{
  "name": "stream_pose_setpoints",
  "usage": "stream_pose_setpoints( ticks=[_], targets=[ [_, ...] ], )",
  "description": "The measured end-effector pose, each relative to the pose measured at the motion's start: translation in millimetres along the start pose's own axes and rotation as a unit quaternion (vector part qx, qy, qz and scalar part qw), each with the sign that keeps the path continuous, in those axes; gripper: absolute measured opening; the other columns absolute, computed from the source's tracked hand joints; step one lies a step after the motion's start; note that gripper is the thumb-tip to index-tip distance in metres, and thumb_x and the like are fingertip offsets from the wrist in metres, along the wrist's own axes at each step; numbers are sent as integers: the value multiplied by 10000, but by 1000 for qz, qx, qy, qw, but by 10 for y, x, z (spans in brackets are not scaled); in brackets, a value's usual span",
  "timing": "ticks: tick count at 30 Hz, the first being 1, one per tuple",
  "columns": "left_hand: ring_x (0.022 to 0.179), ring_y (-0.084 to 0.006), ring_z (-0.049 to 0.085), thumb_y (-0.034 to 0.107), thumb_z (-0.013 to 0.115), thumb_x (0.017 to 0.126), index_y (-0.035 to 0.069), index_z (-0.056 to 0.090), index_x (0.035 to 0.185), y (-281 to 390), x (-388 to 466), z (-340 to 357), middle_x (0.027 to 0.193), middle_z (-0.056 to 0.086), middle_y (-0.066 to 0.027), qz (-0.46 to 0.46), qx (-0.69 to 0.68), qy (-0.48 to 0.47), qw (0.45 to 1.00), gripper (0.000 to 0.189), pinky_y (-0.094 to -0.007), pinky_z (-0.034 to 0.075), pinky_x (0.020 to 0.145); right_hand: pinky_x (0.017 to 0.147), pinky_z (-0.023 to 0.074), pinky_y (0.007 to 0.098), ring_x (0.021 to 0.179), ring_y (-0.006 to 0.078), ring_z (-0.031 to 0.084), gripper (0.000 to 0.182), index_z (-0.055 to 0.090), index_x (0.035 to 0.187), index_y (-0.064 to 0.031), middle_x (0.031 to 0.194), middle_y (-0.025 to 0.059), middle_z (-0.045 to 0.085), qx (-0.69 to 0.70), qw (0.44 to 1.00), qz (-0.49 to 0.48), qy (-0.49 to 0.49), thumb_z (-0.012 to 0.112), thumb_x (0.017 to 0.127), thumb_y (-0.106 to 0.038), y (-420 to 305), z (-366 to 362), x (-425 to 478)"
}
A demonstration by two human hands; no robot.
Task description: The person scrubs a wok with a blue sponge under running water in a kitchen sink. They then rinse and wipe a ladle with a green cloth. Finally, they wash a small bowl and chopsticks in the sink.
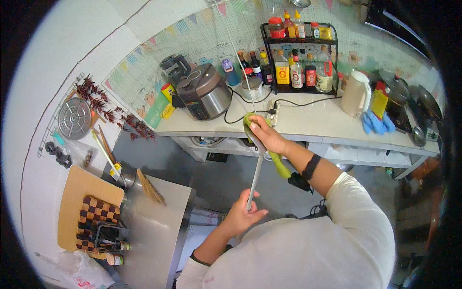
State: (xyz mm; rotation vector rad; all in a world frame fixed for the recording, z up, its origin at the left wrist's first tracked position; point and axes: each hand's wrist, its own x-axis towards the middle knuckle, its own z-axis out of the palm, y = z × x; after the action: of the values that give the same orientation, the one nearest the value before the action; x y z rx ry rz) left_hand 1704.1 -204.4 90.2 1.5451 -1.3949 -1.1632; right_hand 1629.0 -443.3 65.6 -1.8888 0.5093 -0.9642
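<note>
My left hand [245, 213] holds the lower end of a long, thin grey object [257, 173], its thumb standing out to the side. Higher up, my right hand [269, 135] presses a yellow-green cloth [279, 166] around the wider upper part of that object. The cloth's loose end hangs below the right wrist. The grey object is seen nearly edge-on, so its kind cannot be told. Both hands are in front of my body, over the floor near the counter's edge. A thin white cord or rod [234, 47] runs down behind the cloth; whether it joins the object is unclear.
Ahead, a tiled counter [306, 123] bears an electric pressure cooker [205, 92], a power strip [273, 112], sauce bottles on a black rack [299, 40], a cream kettle [355, 94] and blue gloves [377, 123]. At left stands a metal-topped table [155, 224] with a whisk brush [149, 188] and boards.
</note>
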Motion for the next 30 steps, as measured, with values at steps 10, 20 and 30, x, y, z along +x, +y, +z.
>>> stream_pose_setpoints(
  ticks=[10,20,30],
  targets=[
    [495,-21,325,23,686,640,90,398,1029,187,9,45,545,323,60,-36,12,7,999,489,-176,284,466,724,402,387,759,346,544,543,525,853,16,748,239,554,-62,987,126,-71,286,856,-472,-70,-303,352],
    [465,-15,317,102,561,778,74,490,994,138,157,-14,528,314,47,-96,-113,49,988,228,-170,268,419,737,426,350,840,253,546,603,510,1006,37,943,171,555,433,800,314,273,402,809,-523,358,-799,463],
    [479,-135,431,167,446,833,20,495,850,-419,611,-77,560,447,-35,-33,118,193,973,156,-262,363,468,833,361,339,965,244,466,498,460,1076,-25,1049,126,494,216,964,144,60,384,844,-458,13,-512,-368]
  ],
)
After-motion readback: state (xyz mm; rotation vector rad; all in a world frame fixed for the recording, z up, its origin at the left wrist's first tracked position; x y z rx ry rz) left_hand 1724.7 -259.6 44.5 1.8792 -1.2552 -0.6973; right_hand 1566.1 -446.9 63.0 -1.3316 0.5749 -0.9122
